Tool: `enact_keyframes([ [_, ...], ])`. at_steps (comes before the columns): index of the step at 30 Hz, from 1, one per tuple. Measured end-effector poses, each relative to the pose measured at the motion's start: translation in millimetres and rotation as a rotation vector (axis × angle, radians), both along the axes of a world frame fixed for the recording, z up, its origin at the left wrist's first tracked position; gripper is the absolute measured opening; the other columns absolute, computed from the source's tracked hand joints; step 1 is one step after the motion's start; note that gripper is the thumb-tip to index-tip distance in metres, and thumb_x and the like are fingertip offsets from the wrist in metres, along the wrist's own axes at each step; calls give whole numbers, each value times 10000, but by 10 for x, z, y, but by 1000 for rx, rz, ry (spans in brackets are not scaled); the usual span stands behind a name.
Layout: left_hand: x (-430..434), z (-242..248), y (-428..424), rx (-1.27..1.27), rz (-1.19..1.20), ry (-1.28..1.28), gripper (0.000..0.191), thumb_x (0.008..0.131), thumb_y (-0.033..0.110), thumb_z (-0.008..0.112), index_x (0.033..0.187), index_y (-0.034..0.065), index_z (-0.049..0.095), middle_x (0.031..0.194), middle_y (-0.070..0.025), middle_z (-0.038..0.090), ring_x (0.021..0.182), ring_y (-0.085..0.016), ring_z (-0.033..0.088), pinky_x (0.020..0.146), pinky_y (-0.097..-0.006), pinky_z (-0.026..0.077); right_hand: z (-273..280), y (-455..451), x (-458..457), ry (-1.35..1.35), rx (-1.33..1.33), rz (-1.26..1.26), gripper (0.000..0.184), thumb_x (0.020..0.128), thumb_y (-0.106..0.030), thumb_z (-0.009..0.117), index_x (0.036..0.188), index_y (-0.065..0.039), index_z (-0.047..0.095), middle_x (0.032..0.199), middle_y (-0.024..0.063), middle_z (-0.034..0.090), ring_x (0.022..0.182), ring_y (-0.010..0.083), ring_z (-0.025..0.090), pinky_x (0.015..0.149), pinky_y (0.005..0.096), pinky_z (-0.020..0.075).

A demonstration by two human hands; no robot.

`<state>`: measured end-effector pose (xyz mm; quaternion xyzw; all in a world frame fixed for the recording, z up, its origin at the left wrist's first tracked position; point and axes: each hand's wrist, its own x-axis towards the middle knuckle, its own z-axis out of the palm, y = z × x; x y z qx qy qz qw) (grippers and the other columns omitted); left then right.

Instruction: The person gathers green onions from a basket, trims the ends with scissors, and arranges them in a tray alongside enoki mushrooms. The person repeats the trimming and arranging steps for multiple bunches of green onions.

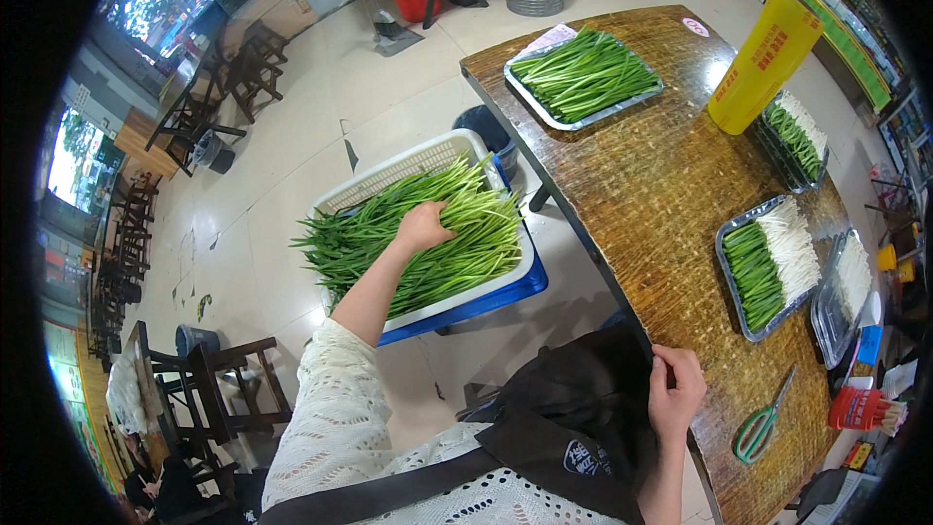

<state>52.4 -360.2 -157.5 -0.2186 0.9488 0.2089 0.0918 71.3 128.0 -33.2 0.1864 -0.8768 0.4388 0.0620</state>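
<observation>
My left hand [426,226] reaches into a pile of green garlic chives [364,255] in a white plastic basket [430,158]. Its thumb and fingers press among the paler stalk ends, and the fingertips are partly hidden. Under the basket shows a blue support [503,295]. At the near edge of the wooden table [634,211], my right hand [676,386] rests with loosely bent fingers and holds nothing visible. Scissors with green handles [758,430] lie close to it. Beyond them is a tray of cut chives and enoki mushrooms [786,251].
On the table's far end sits a tray of long chives [583,76]. A yellow roll [765,62] stands upright near more packed trays [794,138]. A red container of sticks [856,408] is at right. Dark bin [485,127] beside the basket; wooden stools [233,394] at left.
</observation>
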Motion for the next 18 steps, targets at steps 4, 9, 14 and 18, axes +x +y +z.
enact_keyframes([
  [4, 33, -49, 57, -139, -55, 172, 669, 715, 312, 812, 1267, -21, 630, 1174, -252, 676, 1067, -354, 662, 930, -425, 522, -3, 0, 3, -30, 0, -15, 142, 863, 45, 670, 985, -10, 716, 878, 121, 673, 744, 230, 642, 655, 305, 507],
  [9, 17, 69, -66, 122, 82, 43, 683, 717, 300, 802, 1309, 13, 617, 1213, -235, 672, 1122, -366, 644, 984, -429, 508, -4, -1, -2, 16, 2, 2, 138, 859, 48, 667, 976, -7, 713, 875, 126, 673, 745, 249, 643, 659, 318, 508],
  [14, 46, 116, -51, 101, 8, 169, 697, 740, 278, 804, 1344, 1, 593, 1228, -233, 675, 1131, -356, 644, 989, -420, 497, -9, -6, -5, 28, 1, 4, 136, 860, 45, 668, 978, -7, 712, 878, 130, 675, 751, 259, 647, 666, 323, 510],
  [18, 4, 145, -55, 199, -24, 74, 646, 757, 300, 813, 1286, -23, 630, 1246, -223, 674, 1143, -337, 637, 995, -411, 482, -9, -4, -5, 24, 1, 3, 135, 860, 44, 670, 978, -6, 712, 882, 130, 678, 756, 255, 652, 663, 321, 511],
])
